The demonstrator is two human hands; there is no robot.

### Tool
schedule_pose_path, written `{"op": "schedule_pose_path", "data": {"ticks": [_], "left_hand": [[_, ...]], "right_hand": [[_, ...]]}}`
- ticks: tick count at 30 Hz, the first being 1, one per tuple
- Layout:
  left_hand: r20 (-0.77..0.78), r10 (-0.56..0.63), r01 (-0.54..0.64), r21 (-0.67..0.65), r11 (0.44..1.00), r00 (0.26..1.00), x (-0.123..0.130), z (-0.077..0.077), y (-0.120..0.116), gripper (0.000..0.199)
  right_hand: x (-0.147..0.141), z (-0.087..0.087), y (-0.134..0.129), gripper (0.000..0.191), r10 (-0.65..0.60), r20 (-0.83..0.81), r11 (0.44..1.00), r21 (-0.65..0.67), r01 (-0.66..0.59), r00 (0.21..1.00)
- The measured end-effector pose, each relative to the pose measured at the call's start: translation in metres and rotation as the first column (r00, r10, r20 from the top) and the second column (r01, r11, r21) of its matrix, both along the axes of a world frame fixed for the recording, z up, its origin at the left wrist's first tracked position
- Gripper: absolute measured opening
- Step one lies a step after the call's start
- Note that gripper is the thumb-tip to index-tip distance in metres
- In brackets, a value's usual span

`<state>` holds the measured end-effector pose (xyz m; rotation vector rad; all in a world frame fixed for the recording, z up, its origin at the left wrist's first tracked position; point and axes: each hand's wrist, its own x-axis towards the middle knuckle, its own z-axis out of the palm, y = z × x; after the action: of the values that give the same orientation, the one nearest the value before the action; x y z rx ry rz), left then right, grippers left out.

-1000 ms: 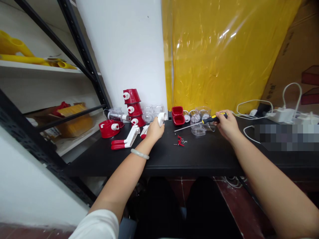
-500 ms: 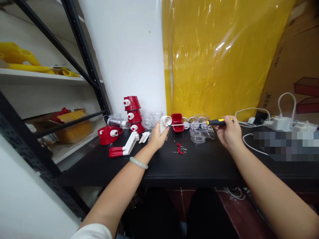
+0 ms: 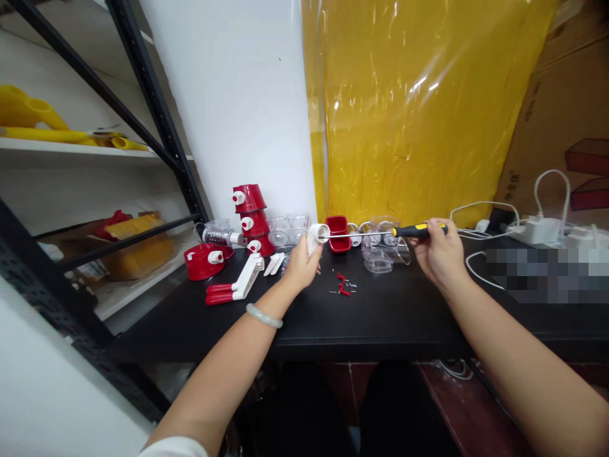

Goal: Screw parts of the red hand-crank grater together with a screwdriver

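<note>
My left hand (image 3: 303, 263) grips a white plastic part with a round open end (image 3: 320, 232), raised above the black table. My right hand (image 3: 440, 247) is closed round the black and yellow handle of a screwdriver (image 3: 404, 232). The long metal shaft runs left, and its tip is at the mouth of the white part; how deep it reaches I cannot tell. Below lie small red pieces (image 3: 342, 287) and several screws. White handles with red grips (image 3: 233, 291) and flat white strips (image 3: 275, 263) rest left of my left hand.
Red housings (image 3: 250, 222) stand stacked at the back left, with another red housing (image 3: 204, 262) beside them. Clear plastic parts (image 3: 380, 254) and red hoppers (image 3: 337, 233) sit by the wall. White cables and chargers (image 3: 542, 230) lie at right. A shelf rack (image 3: 157, 114) borders the left.
The screwdriver's tip has shifted from the lower edge of the white part to its round opening. Both hands keep their grip. The camera view has moved slightly.
</note>
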<state>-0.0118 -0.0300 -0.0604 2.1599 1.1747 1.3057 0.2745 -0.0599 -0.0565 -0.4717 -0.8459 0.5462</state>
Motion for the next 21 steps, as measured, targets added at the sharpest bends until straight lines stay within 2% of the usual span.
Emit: {"op": "schedule_pose_path", "data": {"ticks": [4, 8, 12, 16, 19, 21], "left_hand": [[-0.015, -0.011, 0.012, 0.01, 1.0, 1.0, 0.0, 0.0, 0.0, 0.024], [-0.06, 0.029, -0.027, 0.033, 0.999, 0.998, 0.0, -0.001, 0.001, 0.024], [-0.129, 0.157, -0.144, 0.104, 0.984, 0.979, 0.0, 0.001, 0.001, 0.022], [-0.198, 0.333, -0.313, 0.123, 0.942, 0.922, 0.001, 0.004, -0.001, 0.024], [-0.244, 0.397, -0.37, 0.151, 0.917, 0.885, 0.0, 0.005, -0.001, 0.026], [-0.26, 0.412, -0.381, 0.161, 0.91, 0.873, -0.001, 0.005, -0.001, 0.027]], "right_hand": [[0.0, -0.001, 0.001, 0.039, -0.002, 0.01, 1.0, 0.005, 0.002, 1.0], [0.0, -0.002, 0.001, 0.04, -0.014, 0.012, 1.0, 0.007, 0.014, 1.0], [-0.002, -0.004, 0.0, 0.039, -0.023, 0.032, 1.0, 0.002, 0.023, 0.999], [-0.002, -0.008, 0.0, 0.036, -0.094, 0.147, 0.994, -0.032, 0.1, 0.985], [-0.001, -0.011, 0.001, 0.039, -0.104, 0.238, 0.991, -0.059, 0.121, 0.966], [0.0, -0.012, 0.0, 0.041, -0.05, 0.261, 0.993, -0.087, 0.075, 0.964]]}}
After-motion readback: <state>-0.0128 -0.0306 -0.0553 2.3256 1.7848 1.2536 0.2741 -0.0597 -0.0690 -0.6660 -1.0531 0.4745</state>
